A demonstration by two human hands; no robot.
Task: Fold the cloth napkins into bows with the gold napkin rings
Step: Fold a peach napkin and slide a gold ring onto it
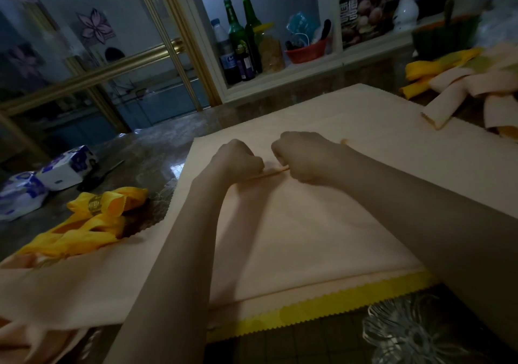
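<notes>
The left grip (238,162) and right grip (302,159) are both bare fists, knuckles up and fingers curled under. They sit close together but do not touch. Each pinches a thin raised fold (276,171) in the peach napkin (294,223), and a short stretch of that ridge shows in the gap between them. The fingertips are hidden under the fists.

The napkin lies spread on the counter (145,150), under both forearms. It reaches well past the grips on the far side and to the right, and its folded top layer runs back toward the person. Under that layer's near edge a strip of peach cloth shows, then the zigzag border of a yellow napkin (336,302).

To the left of the grips, just off the napkin's edge, lies a yellow bow (84,223) with a ring (95,205) round its middle. At the far right corner a heap of peach and yellow bows (462,83) rests, and one peach tail lies over the napkin's edge. Two tissue packs (67,167) lie at the far left of the counter.

On the shelf behind stand green bottles (238,36), a red bowl (305,51) and a white vase (406,7).
</notes>
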